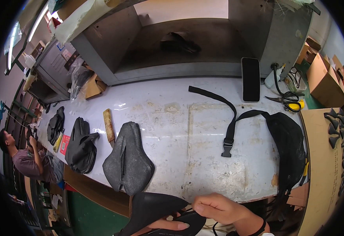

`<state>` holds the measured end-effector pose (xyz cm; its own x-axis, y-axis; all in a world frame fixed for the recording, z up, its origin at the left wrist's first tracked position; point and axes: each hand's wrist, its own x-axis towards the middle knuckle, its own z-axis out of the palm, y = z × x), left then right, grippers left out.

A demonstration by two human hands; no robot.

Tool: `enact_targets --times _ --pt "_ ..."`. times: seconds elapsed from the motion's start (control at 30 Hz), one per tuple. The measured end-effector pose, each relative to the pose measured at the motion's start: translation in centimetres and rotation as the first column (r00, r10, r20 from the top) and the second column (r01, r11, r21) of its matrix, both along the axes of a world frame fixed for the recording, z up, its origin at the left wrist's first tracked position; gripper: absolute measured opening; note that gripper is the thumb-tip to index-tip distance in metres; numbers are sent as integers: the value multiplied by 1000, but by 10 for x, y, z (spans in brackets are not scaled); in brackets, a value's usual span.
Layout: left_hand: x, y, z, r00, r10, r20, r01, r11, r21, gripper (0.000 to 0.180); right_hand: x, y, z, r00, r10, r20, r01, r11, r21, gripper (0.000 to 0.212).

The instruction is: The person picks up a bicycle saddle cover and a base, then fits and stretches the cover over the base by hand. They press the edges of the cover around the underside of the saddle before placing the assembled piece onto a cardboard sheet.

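Note:
At the lower edge I hold a black bicycle saddle (pixel 156 206) with a textured cover and a smooth dark underside. My left hand (pixel 168 224) grips it from below, its thumb lying along the underside; the other fingers are mostly hidden. My right hand (pixel 218 209) is closed, thumb and bent fingers pinching the saddle's edge at its right side. Just beyond, a grey saddle-shaped pad (pixel 128 161) with a long central slot lies on the white worktable (pixel 168 141).
A worn wooden stick (pixel 108 125) and dark saddle pieces (pixel 81 147) lie to the left. At right are a black waist bag (pixel 288 143), a phone (pixel 250 80) and black scissors (pixel 288 99). A metal cabinet (pixel 180 67) stands behind. Another person (pixel 30 161) works far left.

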<state>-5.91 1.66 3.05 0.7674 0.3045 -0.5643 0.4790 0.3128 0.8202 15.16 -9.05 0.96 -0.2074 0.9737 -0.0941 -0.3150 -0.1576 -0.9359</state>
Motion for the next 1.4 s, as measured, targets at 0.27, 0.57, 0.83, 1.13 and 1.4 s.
enact_targets --times 0.27,0.57,0.83,1.13,1.4 --pt "34 -7 68 988 150 -25 -148 985 88 32 -5 -2 1 988 -112 -108 68 936 -347 25" --pt "53 -28 65 870 349 349 -423 891 166 24 -20 -3 4 728 -587 353 497 807 318 25" --pt "27 -21 18 929 365 61 -367 929 33 32 -19 -2 -6 935 -347 -71 325 920 -217 27" --pt "33 -29 -12 767 641 28 -611 744 -270 29 -19 -7 4 889 -429 159 441 897 -43 30" --pt "37 -20 -8 797 604 32 -562 759 -328 28 -37 -10 10 846 -490 209 504 864 -14 32"
